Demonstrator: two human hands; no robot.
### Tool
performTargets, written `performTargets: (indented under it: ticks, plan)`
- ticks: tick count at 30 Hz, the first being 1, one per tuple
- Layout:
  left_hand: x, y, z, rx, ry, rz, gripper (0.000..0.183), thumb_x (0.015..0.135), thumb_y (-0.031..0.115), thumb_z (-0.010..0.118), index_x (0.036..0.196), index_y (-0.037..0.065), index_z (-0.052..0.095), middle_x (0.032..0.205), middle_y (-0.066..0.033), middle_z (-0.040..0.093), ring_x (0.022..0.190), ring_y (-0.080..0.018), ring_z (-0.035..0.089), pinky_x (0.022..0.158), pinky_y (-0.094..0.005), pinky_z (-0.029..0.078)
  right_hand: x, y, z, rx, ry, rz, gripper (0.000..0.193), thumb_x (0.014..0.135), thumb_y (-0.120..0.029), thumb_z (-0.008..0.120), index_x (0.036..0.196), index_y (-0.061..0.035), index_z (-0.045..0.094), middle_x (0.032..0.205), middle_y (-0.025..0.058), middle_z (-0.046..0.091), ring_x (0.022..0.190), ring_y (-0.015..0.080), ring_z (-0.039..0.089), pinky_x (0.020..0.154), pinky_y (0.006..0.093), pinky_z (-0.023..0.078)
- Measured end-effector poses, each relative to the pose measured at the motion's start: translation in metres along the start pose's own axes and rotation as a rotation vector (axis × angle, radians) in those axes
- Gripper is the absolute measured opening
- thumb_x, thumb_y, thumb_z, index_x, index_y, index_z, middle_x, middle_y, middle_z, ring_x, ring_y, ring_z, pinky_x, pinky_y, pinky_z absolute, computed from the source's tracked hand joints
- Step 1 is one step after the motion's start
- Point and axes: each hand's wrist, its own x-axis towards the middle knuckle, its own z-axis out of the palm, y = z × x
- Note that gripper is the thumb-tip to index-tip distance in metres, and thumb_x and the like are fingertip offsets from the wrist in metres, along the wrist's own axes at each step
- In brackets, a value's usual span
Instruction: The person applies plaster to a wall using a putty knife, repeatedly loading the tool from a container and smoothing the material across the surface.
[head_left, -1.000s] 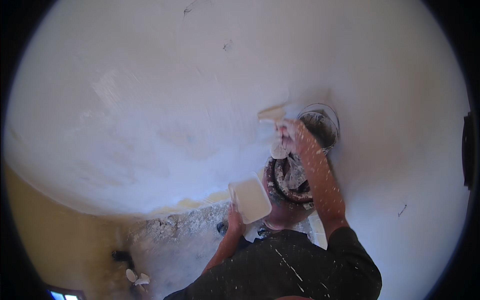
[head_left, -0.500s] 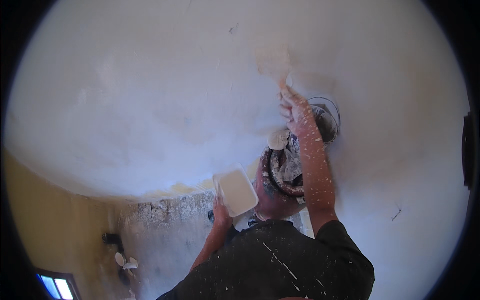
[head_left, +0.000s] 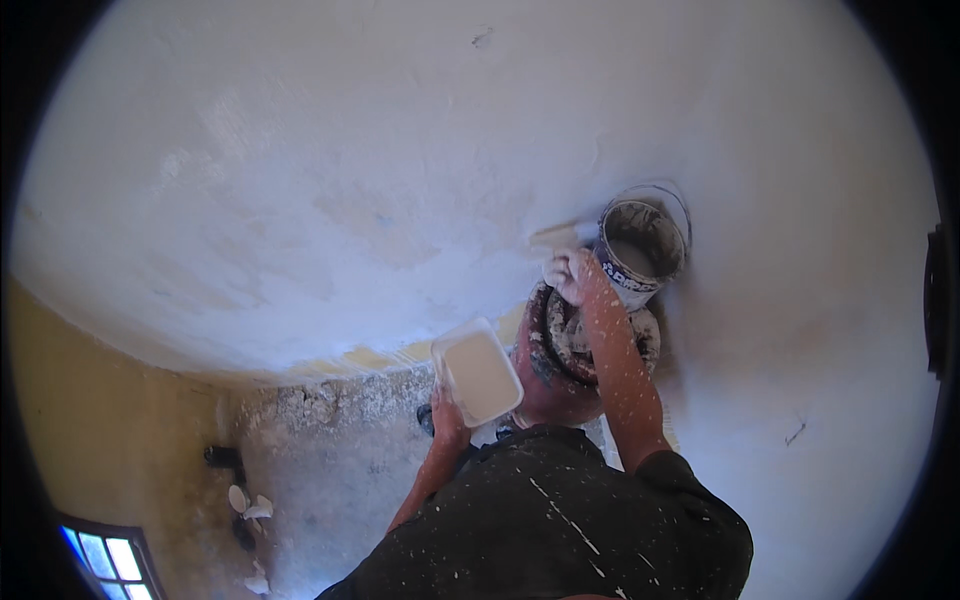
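My left hand [head_left: 449, 412] grips the side of a clear plastic tub [head_left: 437, 355] that holds cream-coloured paint. Close to the wall, my right hand [head_left: 568, 276] is closed around the handle of a wide flat paintbrush [head_left: 560, 236]. The brush's pale broad end, blurred by motion, is at or very near the wall; I cannot tell whether it touches. Right beside that hand stands a paint-smeared bucket [head_left: 622, 272] with a wire handle, greyish paint inside. Dried paint speckles my right forearm.
Below the bucket is a reddish drum [head_left: 560, 395] topped by a dark, paint-crusted ring [head_left: 545, 340]. The pale wall [head_left: 300, 190] curves across the view. Stained floor [head_left: 350, 460] lies at lower left, with small objects [head_left: 240, 500] along the yellowish wall and a window [head_left: 110, 560].
My right hand has come down with the brush from high on the wall to beside the bucket, uncovering the bucket. The tub in my left hand has barely shifted.
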Motion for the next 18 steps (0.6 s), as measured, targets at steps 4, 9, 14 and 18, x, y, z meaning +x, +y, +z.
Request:
performTargets:
  ticks: [4, 9, 14, 18]
  plan:
    - [-0.008, 0.011, 0.008, 0.068, -0.069, 0.068, 0.042, 0.095, 0.031, 0.036, 0.124, 0.002, 0.039, 0.113, -0.0110, 0.051, 0.101, -0.0227, 0.054, 0.082, -0.0352, 0.046, -0.068, -0.067, 0.112, -0.131, -0.181, -0.149, 0.006, 0.083, -0.003, 0.049, 0.078, 0.0007, 0.051, 0.059, -0.0025, 0.038, 0.045, 0.0044, 0.034, 0.035, 0.0181, 0.027]
    - [0.007, -0.019, -0.034, 0.366, -0.177, 0.338, 0.045, 0.095, 0.032, 0.037, 0.132, 0.009, 0.030, 0.124, -0.0105, 0.045, 0.110, -0.0251, 0.048, 0.090, -0.0403, 0.043, -0.147, -0.097, 0.196, -0.237, -0.461, -0.495, 0.011, 0.087, -0.012, 0.051, 0.094, -0.0027, 0.052, 0.066, -0.0026, 0.044, 0.043, 0.0028, 0.031, 0.034, 0.0158, 0.026]
    - [0.014, -0.012, -0.031, 0.051, -0.002, -0.004, 0.044, 0.095, 0.031, 0.037, 0.133, 0.009, 0.030, 0.124, -0.0102, 0.044, 0.110, -0.0253, 0.048, 0.090, -0.0401, 0.043, -0.089, -0.083, 0.150, -0.290, -0.160, -0.415, 0.024, 0.085, -0.025, 0.059, 0.105, -0.0132, 0.053, 0.074, -0.0031, 0.047, 0.047, 0.0031, 0.034, 0.035, 0.0154, 0.027]
    - [0.007, -0.003, -0.018, -0.001, -0.015, -0.011, 0.044, 0.095, 0.031, 0.037, 0.133, 0.009, 0.030, 0.125, -0.0111, 0.044, 0.110, -0.0254, 0.048, 0.089, -0.0395, 0.043, -0.028, -0.011, 0.051, -0.261, -0.048, -0.232, 0.021, 0.084, -0.033, 0.061, 0.099, -0.0203, 0.054, 0.066, -0.0062, 0.044, 0.042, 0.0053, 0.032, 0.035, 0.0176, 0.025]
